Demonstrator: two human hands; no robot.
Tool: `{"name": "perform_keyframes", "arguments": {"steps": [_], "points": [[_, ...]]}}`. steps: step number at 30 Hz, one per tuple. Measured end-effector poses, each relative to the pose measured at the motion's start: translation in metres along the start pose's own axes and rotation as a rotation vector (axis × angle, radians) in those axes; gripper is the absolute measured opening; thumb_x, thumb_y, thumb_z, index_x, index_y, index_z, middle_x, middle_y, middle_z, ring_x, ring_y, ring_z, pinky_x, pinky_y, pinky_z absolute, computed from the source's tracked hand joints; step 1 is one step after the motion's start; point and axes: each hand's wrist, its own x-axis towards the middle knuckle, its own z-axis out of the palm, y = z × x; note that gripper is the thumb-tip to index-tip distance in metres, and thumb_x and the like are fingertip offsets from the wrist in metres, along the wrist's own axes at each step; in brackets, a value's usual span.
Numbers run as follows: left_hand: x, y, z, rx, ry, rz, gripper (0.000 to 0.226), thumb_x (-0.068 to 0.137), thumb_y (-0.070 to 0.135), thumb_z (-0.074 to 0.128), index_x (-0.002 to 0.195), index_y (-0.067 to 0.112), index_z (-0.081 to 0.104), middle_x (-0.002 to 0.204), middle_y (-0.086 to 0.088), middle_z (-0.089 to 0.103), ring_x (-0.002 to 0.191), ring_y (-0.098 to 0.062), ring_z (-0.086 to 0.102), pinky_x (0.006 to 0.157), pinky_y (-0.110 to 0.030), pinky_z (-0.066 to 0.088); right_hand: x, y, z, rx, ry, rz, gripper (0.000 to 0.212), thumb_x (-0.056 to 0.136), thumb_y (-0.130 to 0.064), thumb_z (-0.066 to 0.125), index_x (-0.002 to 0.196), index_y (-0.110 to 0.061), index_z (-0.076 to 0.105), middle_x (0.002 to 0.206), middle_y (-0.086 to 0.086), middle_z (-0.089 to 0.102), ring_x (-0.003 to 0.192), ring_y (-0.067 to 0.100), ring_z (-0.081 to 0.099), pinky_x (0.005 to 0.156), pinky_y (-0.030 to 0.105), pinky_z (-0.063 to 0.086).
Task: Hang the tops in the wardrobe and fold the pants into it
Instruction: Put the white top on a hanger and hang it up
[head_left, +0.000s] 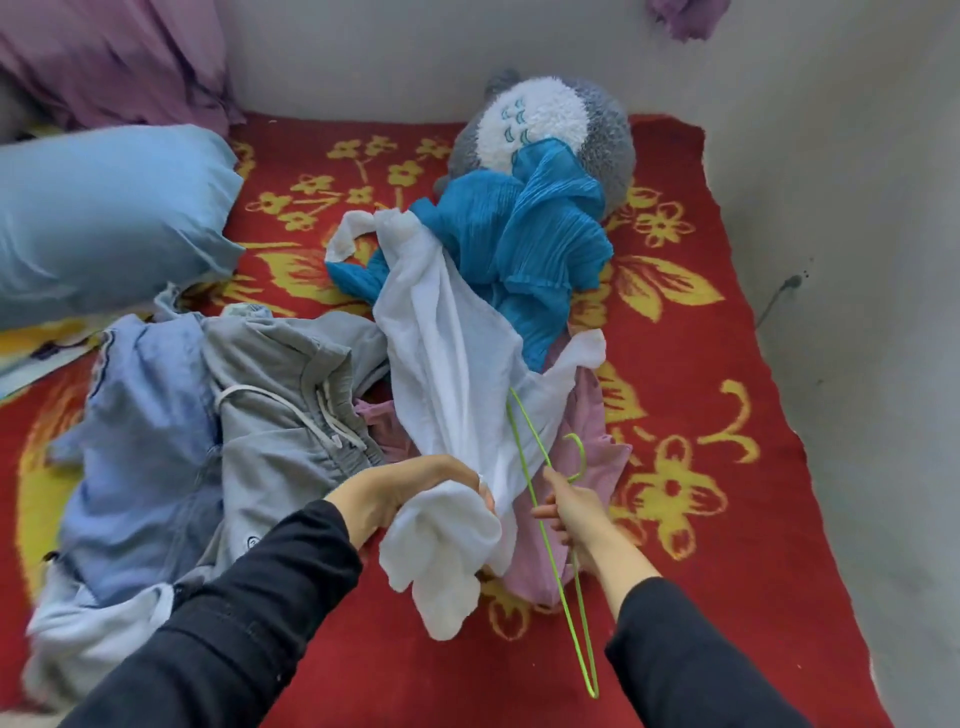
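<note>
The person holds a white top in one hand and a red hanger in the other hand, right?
Not quite. The hanger in the right hand is green, not red, as the head view shows. The left hand does hold the white top.

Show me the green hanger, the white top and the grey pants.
green hanger (584, 457): head view, on its hook
white top (447, 364): head view, on its middle stretch
grey pants (270, 358): head view, cloth left of the drawstring
</note>
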Motion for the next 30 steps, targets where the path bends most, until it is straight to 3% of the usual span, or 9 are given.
{"name": "perform_keyframes", "arguments": {"steps": [2, 4, 8, 10, 15, 19, 22, 27, 30], "points": [[-0.02, -0.001, -0.002, -0.098, -0.054, 0.118, 0.017, 0.081, 0.027, 0.067, 0.075, 0.012, 0.071, 0.059, -0.004, 0.067, 0.057, -0.013, 0.065, 0.065, -0.027, 0.052, -0.019, 0.004, 0.013, 0.027, -0.074, 0.018, 0.036, 0.09, -0.045, 0.059, 0.085, -0.01, 0.057, 0.074, 0.009, 0.07, 0.048, 0.013, 0.036, 0.044, 0.023, 0.026], [-0.041, -0.001, -0.001, -0.117, -0.227, 0.087, 0.011, 0.077, 0.013, 0.061, 0.074, 0.003, 0.066, 0.068, -0.01, 0.062, 0.064, -0.019, 0.061, 0.067, -0.028, 0.049, -0.036, 0.002, 0.025, 0.138, -0.127, 0.016, 0.03, 0.088, -0.036, 0.065, 0.085, -0.007, 0.06, 0.055, 0.0, 0.063, 0.049, 0.012, 0.036, 0.047, 0.024, 0.025], [-0.079, 0.011, -0.002, -0.083, -0.17, 0.025, 0.014, 0.086, 0.009, 0.046, 0.073, 0.005, 0.049, 0.063, -0.003, 0.053, 0.052, -0.01, 0.055, 0.059, -0.02, 0.046, -0.056, -0.026, 0.033, 0.351, -0.149, -0.083, 0.007, 0.08, 0.002, 0.066, 0.076, -0.004, 0.063, 0.063, 0.004, 0.05, 0.043, 0.007, 0.034, 0.038, 0.018, 0.023], [-0.1, 0.019, -0.017, -0.023, -0.138, 0.056, 0.023, 0.073, 0.02, 0.062, 0.086, 0.002, 0.057, 0.074, -0.005, 0.06, 0.065, -0.014, 0.059, 0.066, -0.023, 0.049, -0.065, -0.055, 0.024, 0.386, -0.133, -0.162, 0.011, 0.077, 0.007, 0.065, 0.074, -0.003, 0.062, 0.064, 0.006, 0.047, 0.037, 0.004, 0.031, 0.033, 0.015, 0.022], [-0.148, 0.053, -0.061, 0.192, 0.189, 0.197, 0.04, 0.069, 0.031, 0.065, 0.109, 0.024, 0.069, 0.112, -0.009, 0.067, 0.098, -0.023, 0.065, 0.086, -0.036, 0.052, -0.109, -0.145, -0.012, 0.328, -0.125, -0.457, 0.037, 0.07, 0.011, 0.068, 0.061, -0.018, 0.046, 0.058, -0.001, 0.034, 0.046, 0.009, 0.025, 0.034, 0.019, 0.019], [-0.184, 0.094, -0.068, 0.717, 0.591, 0.318, 0.022, 0.069, 0.029, 0.074, 0.09, 0.029, 0.072, 0.088, 0.004, 0.069, 0.085, -0.016, 0.065, 0.072, -0.028, 0.054, -0.153, -0.203, -0.02, 0.213, -0.138, -0.619, 0.022, 0.065, 0.005, 0.073, 0.082, -0.009, 0.069, 0.075, 0.005, 0.064, 0.055, 0.011, 0.038, 0.041, 0.021, 0.029], [-0.197, 0.117, -0.067, 0.98, 0.949, 0.451, 0.011, 0.075, 0.016, 0.059, 0.069, 0.018, 0.069, 0.074, -0.003, 0.066, 0.077, -0.025, 0.061, 0.062, -0.028, 0.044, -0.184, -0.228, -0.023, 0.142, -0.126, -0.712, 0.017, 0.067, 0.001, 0.074, 0.08, -0.009, 0.074, 0.051, -0.009, 0.056, 0.056, 0.012, 0.038, 0.048, 0.024, 0.029], [-0.212, 0.139, -0.081, 0.932, 1.356, 0.64, 0.018, 0.087, 0.019, 0.054, 0.087, 0.014, 0.072, 0.087, -0.011, 0.053, 0.092, -0.033, 0.055, 0.072, -0.035, 0.043, -0.211, -0.247, -0.028, 0.118, -0.109, -0.8, 0.011, 0.074, -0.001, 0.074, 0.084, -0.005, 0.073, 0.039, -0.015, 0.047, 0.05, 0.012, 0.034, 0.042, 0.02, 0.028], [-0.221, 0.154, -0.073, 0.478, 1.229, 0.728, 0.015, 0.088, 0.021, 0.054, 0.079, 0.018, 0.066, 0.082, -0.003, 0.06, 0.08, -0.024, 0.056, 0.067, -0.029, 0.043, -0.22, -0.255, -0.028, 0.145, -0.098, -0.855, 0.011, 0.076, -0.004, 0.074, 0.087, -0.005, 0.074, 0.052, -0.01, 0.054, 0.048, 0.01, 0.034, 0.041, 0.018, 0.028]]}}
